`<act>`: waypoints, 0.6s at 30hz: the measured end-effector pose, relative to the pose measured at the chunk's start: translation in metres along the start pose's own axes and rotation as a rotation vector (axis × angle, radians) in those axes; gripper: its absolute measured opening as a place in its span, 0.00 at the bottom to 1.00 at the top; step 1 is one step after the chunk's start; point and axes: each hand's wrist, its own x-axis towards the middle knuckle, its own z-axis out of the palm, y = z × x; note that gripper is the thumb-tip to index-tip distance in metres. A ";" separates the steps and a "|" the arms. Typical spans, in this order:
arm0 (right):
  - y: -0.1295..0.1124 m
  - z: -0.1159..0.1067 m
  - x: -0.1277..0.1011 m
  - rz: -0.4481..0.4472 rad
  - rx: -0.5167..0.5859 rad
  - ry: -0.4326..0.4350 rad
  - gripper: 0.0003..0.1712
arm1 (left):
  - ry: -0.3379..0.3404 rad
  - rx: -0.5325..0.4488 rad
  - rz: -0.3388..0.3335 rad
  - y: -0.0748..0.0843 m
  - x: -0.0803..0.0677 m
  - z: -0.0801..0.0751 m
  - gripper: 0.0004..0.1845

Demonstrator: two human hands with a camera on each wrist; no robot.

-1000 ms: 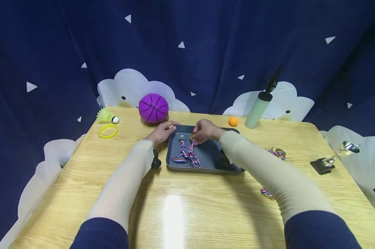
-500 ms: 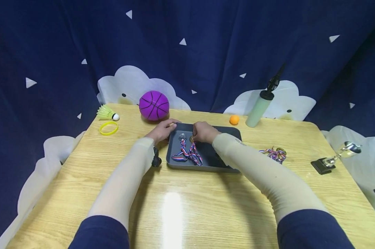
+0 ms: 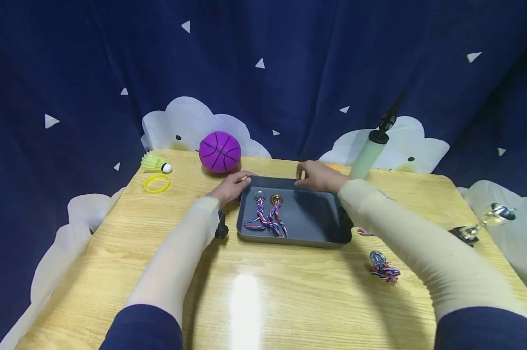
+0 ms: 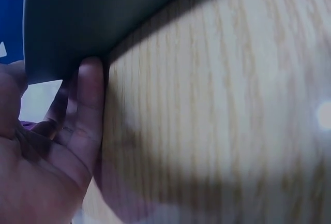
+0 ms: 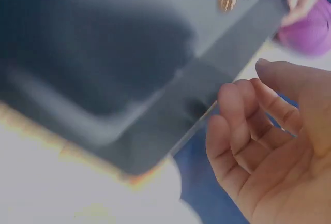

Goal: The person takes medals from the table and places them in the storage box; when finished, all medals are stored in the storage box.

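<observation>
On the bench (image 3: 193, 291) sits the tray (image 3: 294, 241), its 10 o'clock corner pinched by the left hand (image 3: 233, 188). The right hand (image 3: 319, 177) hovers at the 12 o'clock rim, holding nothing, fingers (image 5: 232, 105) loosely curled — nearer the loose medal (image 3: 378, 260), which lies at their 5 o'clock, axis 11 to 5.

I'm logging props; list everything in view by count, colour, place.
tray: 1, grey, centre
silver medals: 2, silver, in tray; right of tray
gold medal: 1, gold, in tray
ribbon end: 1, red-white-blue, right of tray
basketball: 1, purple, back left
shuttlecock: 1, yellow-white, left
ring: 1, yellow, left
ball: 1, orange, back
pump: 1, green-black, back right
trophy: 1, silver-black, right
table: 1, pale wood, beneath
curtain: 1, blue-white, behind
wrist device: 1 clear, black, left wrist
sleeves: 2, cream-navy, foreground
left hand: 1, bare, tray's corner
right hand: 1, bare, tray's edge
</observation>
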 end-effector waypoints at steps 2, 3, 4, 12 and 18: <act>0.023 -0.011 -0.016 -0.008 0.028 0.039 0.07 | -0.013 -0.001 -0.010 0.000 0.001 0.001 0.23; 0.036 -0.015 -0.024 -0.001 0.053 0.057 0.07 | -0.020 -0.002 -0.018 0.000 0.001 0.000 0.23; 0.048 -0.018 -0.033 0.015 0.078 0.076 0.08 | -0.027 -0.001 -0.023 -0.001 0.002 0.000 0.23; 0.147 -0.021 -0.102 0.272 0.129 0.121 0.12 | -0.039 -0.015 -0.022 -0.001 0.002 -0.003 0.23; 0.178 -0.021 -0.140 0.445 0.139 -0.050 0.20 | -0.043 -0.050 -0.011 -0.002 0.000 -0.007 0.23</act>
